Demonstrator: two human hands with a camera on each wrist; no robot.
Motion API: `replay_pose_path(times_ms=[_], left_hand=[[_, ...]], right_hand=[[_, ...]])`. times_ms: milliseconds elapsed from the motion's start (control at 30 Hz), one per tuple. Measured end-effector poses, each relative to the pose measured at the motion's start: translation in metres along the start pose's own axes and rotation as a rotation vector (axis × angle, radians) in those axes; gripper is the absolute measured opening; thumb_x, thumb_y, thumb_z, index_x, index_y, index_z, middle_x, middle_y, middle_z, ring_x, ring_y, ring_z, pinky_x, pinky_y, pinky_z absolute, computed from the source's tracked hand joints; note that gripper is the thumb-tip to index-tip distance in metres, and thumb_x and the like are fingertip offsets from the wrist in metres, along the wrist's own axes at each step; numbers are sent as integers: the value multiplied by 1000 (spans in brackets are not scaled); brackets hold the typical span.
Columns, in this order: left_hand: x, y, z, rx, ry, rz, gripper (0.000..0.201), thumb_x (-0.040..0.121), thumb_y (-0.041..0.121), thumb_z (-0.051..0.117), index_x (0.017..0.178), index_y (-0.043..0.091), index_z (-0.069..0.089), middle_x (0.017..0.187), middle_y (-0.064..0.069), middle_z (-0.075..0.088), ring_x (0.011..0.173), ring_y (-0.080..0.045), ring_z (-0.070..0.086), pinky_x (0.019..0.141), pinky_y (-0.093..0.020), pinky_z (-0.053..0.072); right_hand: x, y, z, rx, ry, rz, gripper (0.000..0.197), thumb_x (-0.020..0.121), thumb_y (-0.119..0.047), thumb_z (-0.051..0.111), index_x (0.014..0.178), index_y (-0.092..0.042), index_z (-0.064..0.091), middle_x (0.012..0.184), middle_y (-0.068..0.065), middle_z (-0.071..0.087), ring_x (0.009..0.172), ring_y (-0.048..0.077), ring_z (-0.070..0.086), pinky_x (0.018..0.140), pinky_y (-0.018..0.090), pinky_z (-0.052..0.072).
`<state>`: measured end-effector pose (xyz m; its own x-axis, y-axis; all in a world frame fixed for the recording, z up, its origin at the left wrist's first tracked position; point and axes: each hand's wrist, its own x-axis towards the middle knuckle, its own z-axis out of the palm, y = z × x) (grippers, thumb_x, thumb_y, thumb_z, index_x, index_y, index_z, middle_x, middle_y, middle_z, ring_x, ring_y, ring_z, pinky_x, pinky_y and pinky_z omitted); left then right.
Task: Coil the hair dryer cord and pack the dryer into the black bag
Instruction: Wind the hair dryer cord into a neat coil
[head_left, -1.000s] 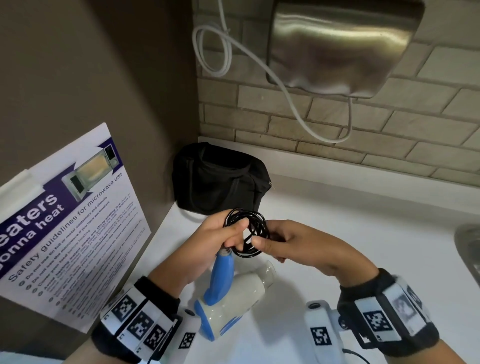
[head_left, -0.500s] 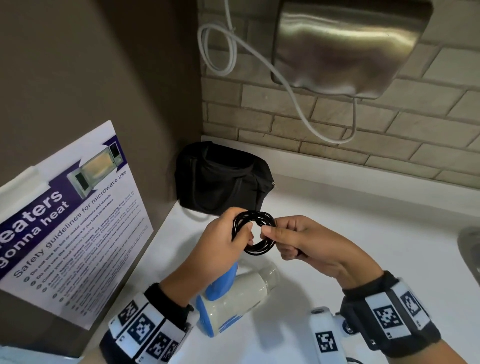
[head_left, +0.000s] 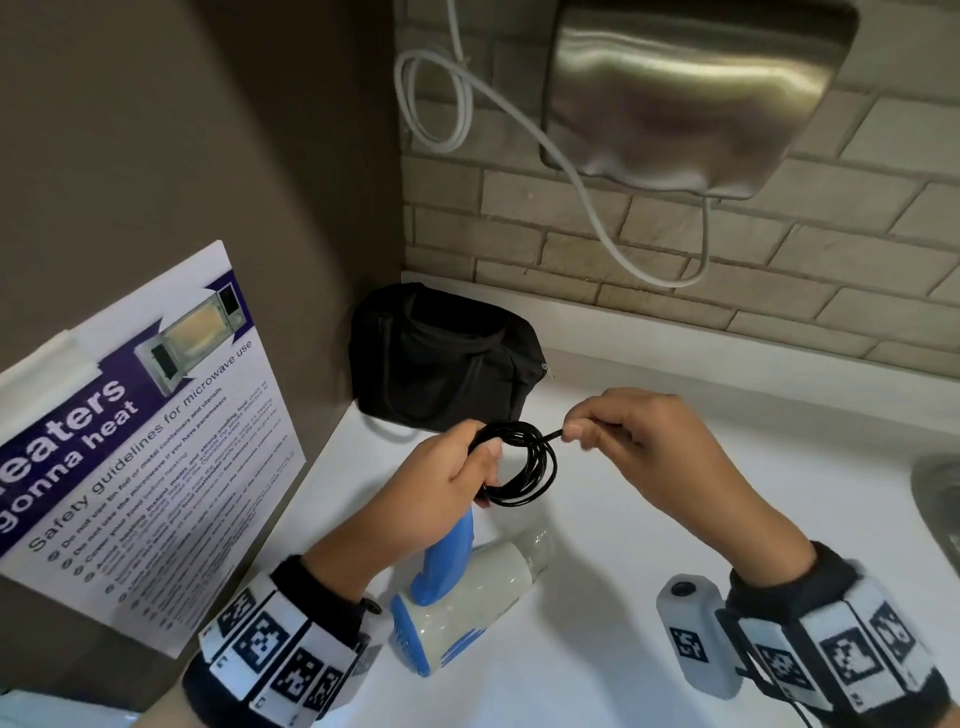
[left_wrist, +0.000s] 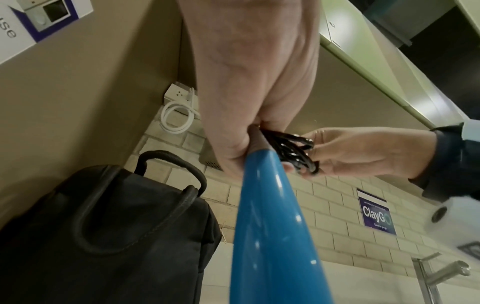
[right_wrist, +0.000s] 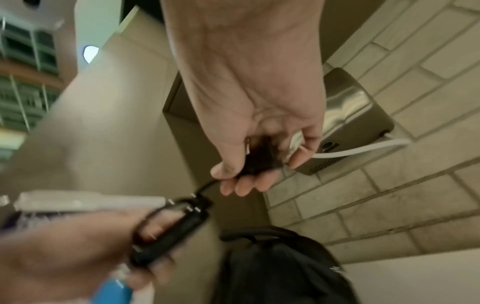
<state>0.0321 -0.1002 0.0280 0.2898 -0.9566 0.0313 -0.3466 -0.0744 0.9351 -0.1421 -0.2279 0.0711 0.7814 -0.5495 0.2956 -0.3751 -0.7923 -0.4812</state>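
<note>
Now my right hand (head_left: 644, 447) has drawn away from the coil (head_left: 519, 465), pinching the cord's free end, so a short taut tail runs between them where half a second ago my fingertips sat against the loops. I read that as cinching the last turn; coiling looks nearly done, packing not begun.

My left hand (head_left: 447, 493) is clamped round both the blue handle (head_left: 449, 561) and the near side of the coil, with the hair dryer (head_left: 467, 597) hanging below it over the counter (head_left: 675, 519). Beyond that hand's knuckles, the black bag (head_left: 441, 358) sits against the wall.

From the left wrist I see the bag's handles (left_wrist: 171, 164) standing up. The right wrist view, though blurred, shows something dark bunched in my right palm, probably the plug, which the head view hides.
</note>
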Motion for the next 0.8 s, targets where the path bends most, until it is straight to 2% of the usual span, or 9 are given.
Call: replay_pose_path(times_ms=[67,133,200,267,333,433,533,667,800], left_hand=[[0,1,-1,7,-18,-6,27,98,28,40,82,10,52,73,7,57,64,1,60,72,-20,54],[0,1,-1,-3,-27,-9,27,98,27,40,79,10,51,73,8,58,66,-2,62,72,-19,54],[-1,3,-1,-34,-37,-25,28,98,26,41,75,14,51,73,7,57,67,-5,63,68,-16,51],[-2,4,0,-60,-48,-36,29,98,29,41,74,16,51,72,8,57,67,-7,62,72,-21,53],[-1,3,0,-85,-48,-52,30,98,32,40,74,17,50,71,9,57,67,-8,62,79,-34,53],[0,5,2,-118,-48,-50,31,99,30,39,75,14,50,69,9,55,67,-10,61,80,-40,54],[0,8,4,-121,-34,-32,29,99,27,38,80,9,51,71,7,54,69,-10,60,70,-26,56],[-1,8,5,-72,37,-56,26,100,28,37,99,10,54,79,6,56,70,-1,64,63,-19,53],[-3,3,10,26,182,24,17,99,23,39,86,22,50,101,1,42,74,14,57,66,-1,41]], right_hand=[[0,10,9,-93,86,-51,10,87,-35,61,82,-32,69,72,-14,63,65,0,48,67,30,38],[0,17,18,-203,175,-46,7,84,-26,69,81,-32,70,77,-14,65,74,10,52,73,33,35],[-1,22,25,-289,267,-38,10,79,-21,74,81,-31,73,83,-11,65,80,18,54,72,33,33],[1,23,33,-290,335,-35,11,77,-16,75,80,-27,75,85,-3,62,78,23,51,69,34,37],[4,23,45,-188,353,-19,15,76,-5,74,83,-18,76,83,3,56,71,23,52,63,30,40],[3,15,67,28,323,6,32,74,12,68,92,-13,77,79,0,55,66,11,56,64,17,46],[2,4,77,216,247,137,36,78,12,62,98,-15,76,76,-8,60,71,-5,57,70,5,42],[1,-13,74,706,96,355,32,88,4,56,106,-17,73,97,-2,75,95,9,68,88,25,53],[-1,-20,67,916,91,418,25,94,-3,52,105,-13,72,101,4,75,98,15,68,90,27,52]])
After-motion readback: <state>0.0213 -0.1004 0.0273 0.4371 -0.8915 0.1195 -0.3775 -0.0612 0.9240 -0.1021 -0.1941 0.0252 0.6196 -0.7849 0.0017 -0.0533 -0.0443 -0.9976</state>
